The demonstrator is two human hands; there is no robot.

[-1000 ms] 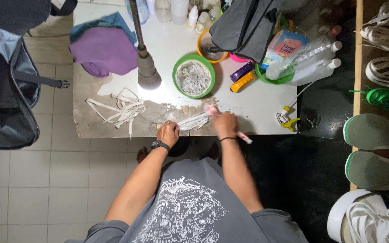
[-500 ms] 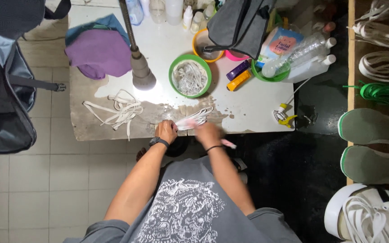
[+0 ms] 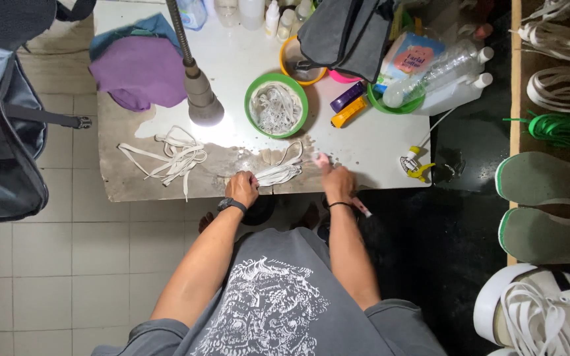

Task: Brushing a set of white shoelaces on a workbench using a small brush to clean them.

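In the head view, a bundle of white shoelaces (image 3: 280, 174) is seen lying flat at the near edge of the white table (image 3: 377, 142), on a wet, worn patch of its surface. The left hand (image 3: 242, 189) is closed over the bundle's left end and pins it down. The right hand (image 3: 336, 182) is wrapped around a small brush with a pink handle (image 3: 359, 206), whose head is pressed to the table just beside the laces' right end.

The laces are judged to be light, limp and probably slippery when wet; they are likely best held pinched at one end, as nothing stiff is offered along their length.

A second loose heap of white laces (image 3: 166, 158) is spread to the left, well apart. Behind the bundle a green bowl (image 3: 276, 105) filled with more laces is placed, and a lamp head (image 3: 203, 105) hangs just over the table beside it. A purple cloth (image 3: 138, 71), bottles (image 3: 443, 72) and a grey bag (image 3: 348, 36) crowd the far side. Shoes and soles (image 3: 549, 191) are laid out on the right.
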